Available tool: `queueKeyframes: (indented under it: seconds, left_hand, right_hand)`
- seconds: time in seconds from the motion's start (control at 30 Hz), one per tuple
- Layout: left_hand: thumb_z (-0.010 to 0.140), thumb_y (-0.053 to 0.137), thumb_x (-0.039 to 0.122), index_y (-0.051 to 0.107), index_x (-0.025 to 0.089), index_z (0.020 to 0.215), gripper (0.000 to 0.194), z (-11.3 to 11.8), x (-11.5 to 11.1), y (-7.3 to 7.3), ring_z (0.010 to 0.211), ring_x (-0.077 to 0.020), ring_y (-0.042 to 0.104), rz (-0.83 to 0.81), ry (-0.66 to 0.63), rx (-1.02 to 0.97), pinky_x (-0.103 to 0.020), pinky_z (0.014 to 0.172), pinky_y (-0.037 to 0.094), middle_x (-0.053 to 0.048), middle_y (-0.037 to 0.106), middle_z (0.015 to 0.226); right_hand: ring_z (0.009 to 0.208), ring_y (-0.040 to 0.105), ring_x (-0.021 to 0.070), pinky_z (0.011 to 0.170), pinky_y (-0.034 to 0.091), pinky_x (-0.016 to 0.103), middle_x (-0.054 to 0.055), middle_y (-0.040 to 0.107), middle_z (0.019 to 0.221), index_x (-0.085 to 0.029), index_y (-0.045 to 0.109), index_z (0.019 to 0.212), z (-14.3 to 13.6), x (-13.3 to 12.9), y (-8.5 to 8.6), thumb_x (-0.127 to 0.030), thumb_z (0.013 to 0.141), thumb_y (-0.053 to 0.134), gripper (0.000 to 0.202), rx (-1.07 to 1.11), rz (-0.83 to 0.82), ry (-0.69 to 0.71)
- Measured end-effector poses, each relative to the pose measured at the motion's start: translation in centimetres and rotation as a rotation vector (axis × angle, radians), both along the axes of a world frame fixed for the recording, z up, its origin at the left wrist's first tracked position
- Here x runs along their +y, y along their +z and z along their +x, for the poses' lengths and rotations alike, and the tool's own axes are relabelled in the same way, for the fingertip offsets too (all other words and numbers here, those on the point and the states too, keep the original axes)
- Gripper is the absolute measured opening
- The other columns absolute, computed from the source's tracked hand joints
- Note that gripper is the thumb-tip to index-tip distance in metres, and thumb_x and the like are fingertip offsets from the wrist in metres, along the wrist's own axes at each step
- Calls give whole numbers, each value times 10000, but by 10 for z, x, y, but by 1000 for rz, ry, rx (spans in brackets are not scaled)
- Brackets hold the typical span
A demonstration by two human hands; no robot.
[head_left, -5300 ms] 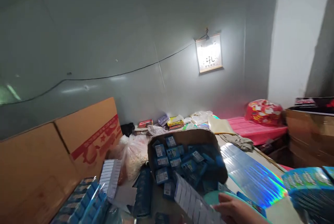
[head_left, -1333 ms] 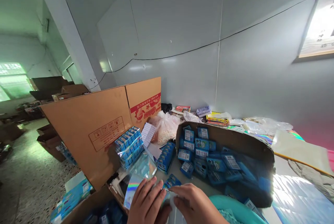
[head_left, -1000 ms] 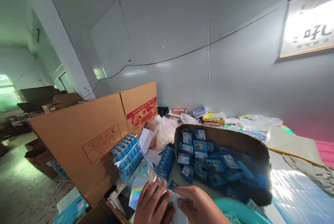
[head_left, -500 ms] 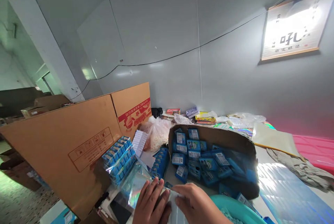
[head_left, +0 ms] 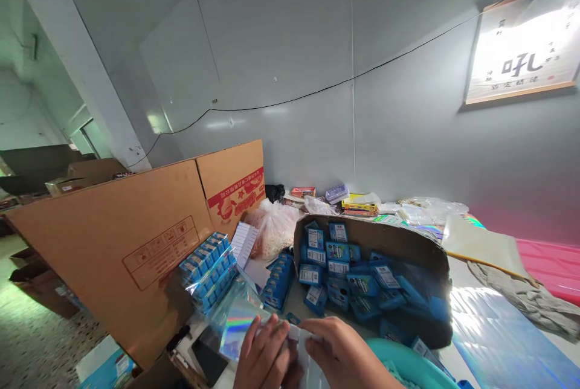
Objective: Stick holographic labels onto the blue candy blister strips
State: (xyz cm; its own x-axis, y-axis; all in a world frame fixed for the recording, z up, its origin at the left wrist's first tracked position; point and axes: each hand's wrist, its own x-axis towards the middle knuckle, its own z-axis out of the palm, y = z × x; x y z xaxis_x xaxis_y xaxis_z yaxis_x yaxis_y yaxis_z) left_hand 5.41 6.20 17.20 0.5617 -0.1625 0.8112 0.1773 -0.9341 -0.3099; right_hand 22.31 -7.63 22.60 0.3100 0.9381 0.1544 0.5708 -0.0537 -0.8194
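While loose boxes [head_left: 338, 251] crowd a carton [head_left: 394, 233], the left hand [head_left: 263, 356] and right hand [head_left: 342, 353] close their fingers on a whitish piece [head_left: 312, 371] toward the counter's [head_left: 458, 269] near edge.
One wrapped stack [head_left: 209, 268] looks finished; the held piece, not yet.

A basin [head_left: 410, 356] (teal) crowds the right hand [head_left: 342, 350].

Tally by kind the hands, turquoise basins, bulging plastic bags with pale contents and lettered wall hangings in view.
Bare hands, left hand and right hand: 2
Round turquoise plastic basin: 1
Bulging translucent plastic bag, pale contents: 1
White rectangular wall hanging, black lettering: 1
Total: 5
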Motion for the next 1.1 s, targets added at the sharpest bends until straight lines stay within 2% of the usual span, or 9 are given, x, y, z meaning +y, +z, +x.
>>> queueKeyframes:
  seconds: [0.17, 0.3, 0.4, 0.47, 0.6, 0.7, 0.8, 0.93, 1.1]
  left_hand:
    - [900, 643, 265, 681, 249, 926, 49, 3, 0, -8, 1147, -143, 709, 82, -131, 27, -414, 1264, 319, 20, 817, 993]
    - [932, 589, 166, 630, 246, 871, 108, 3, -10, -21, 985, -70, 755, -37, -259, 21, -304, 1181, 436, 68, 808, 868]
    - [932, 563, 131, 602, 227, 925, 103, -2, -25, -40, 918, -110, 774, -425, -292, -86, -272, 989, 595, 18, 810, 872]
    - [906, 624, 191, 587, 218, 914, 47, -7, -34, -54, 849, -163, 786, -885, -153, -312, -276, 804, 658, -15, 800, 868]
    - [765, 784, 436, 599, 196, 881, 324, -21, -35, -77, 746, -193, 761, -1612, 182, -618, -252, 632, 626, -23, 759, 800]
    - [678, 837, 485, 593, 189, 918, 452, -29, -21, -85, 795, -192, 743, -1826, 243, -592, -267, 707, 607, -21, 745, 816]
    - [642, 855, 490, 580, 195, 921, 490, -30, -5, -89, 810, -200, 735, -1879, 250, -573, -295, 749, 591, -12, 736, 810]
    - [650, 843, 499, 570, 209, 932, 488, -20, 8, -90, 878, -222, 739, -1921, 225, -558, -344, 819, 586, -43, 754, 899]
    - [656, 854, 462, 549, 228, 1078, 571, -8, 13, -86, 968, -247, 744, -1983, 109, -584, -391, 876, 588, -100, 743, 1101]
  right_hand:
    - [990, 671, 274, 865, 503, 335, 104, 765, 1103, -203, 752, 1122, 5, -2, -18, -357, 877, 539, 359, 140, 6, -91]
    - [945, 655, 279, 835, 510, 365, 113, 741, 989, -138, 734, 1045, 19, 5, -34, -443, 865, 511, 419, 291, 30, -104]
    - [809, 638, 259, 705, 486, 347, 88, 704, 828, -115, 711, 911, 44, 4, -57, -435, 828, 502, 391, 333, 7, -112]
    - [801, 647, 264, 682, 483, 350, 92, 717, 846, -111, 700, 958, 65, -11, -83, -462, 818, 496, 430, 349, -37, -209]
    - [912, 695, 335, 771, 537, 415, 148, 766, 1014, -132, 711, 965, 97, -83, -161, -500, 763, 517, 462, 328, -254, -420]
    - [964, 715, 354, 829, 552, 433, 161, 779, 990, -162, 730, 948, 106, -145, -221, -393, 801, 468, 379, 155, -479, -419]
    - [1085, 695, 364, 921, 537, 458, 220, 748, 1133, -109, 682, 1204, 107, -173, -249, -225, 807, 448, 475, -180, -749, -470]
    - [1146, 666, 340, 949, 528, 441, 238, 658, 1307, -56, 566, 1342, 102, -136, -216, -256, 924, 301, 534, -386, -661, -478]
    - [1075, 676, 297, 938, 515, 411, 163, 705, 1227, -142, 616, 1282, 69, -39, -136, -394, 944, 341, 504, -58, -398, -392]
